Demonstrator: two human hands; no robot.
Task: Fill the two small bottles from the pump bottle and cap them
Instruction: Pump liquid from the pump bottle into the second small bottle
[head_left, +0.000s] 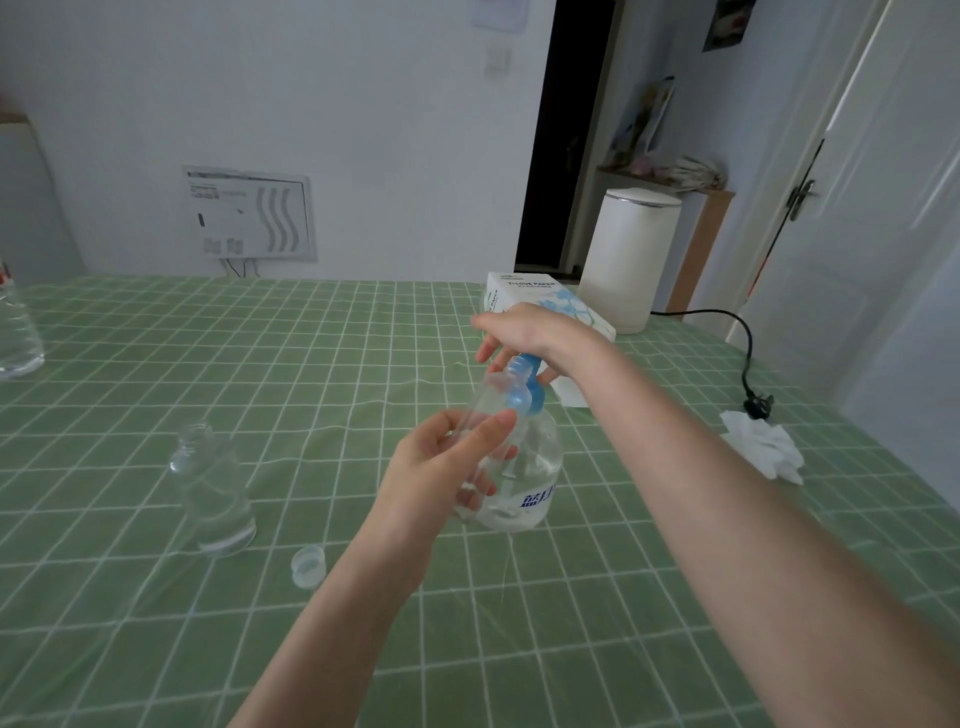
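Observation:
The clear pump bottle (524, 478) with a blue pump head stands mid-table on the green checked cloth. My right hand (524, 332) rests palm-down on top of the pump head. My left hand (447, 467) holds a small clear bottle (485, 402) tilted, its mouth up by the blue nozzle. A second small clear bottle (213, 483) stands upright and uncapped to the left. One clear cap (308, 565) lies on the cloth in front of it.
A tissue box (540, 306) sits just behind my right hand. A crumpled white tissue (763, 449) and a black cable with plug (756, 400) lie at the right. A large clear bottle (15, 332) stands at the left edge. A white bin (628, 260) stands beyond the table.

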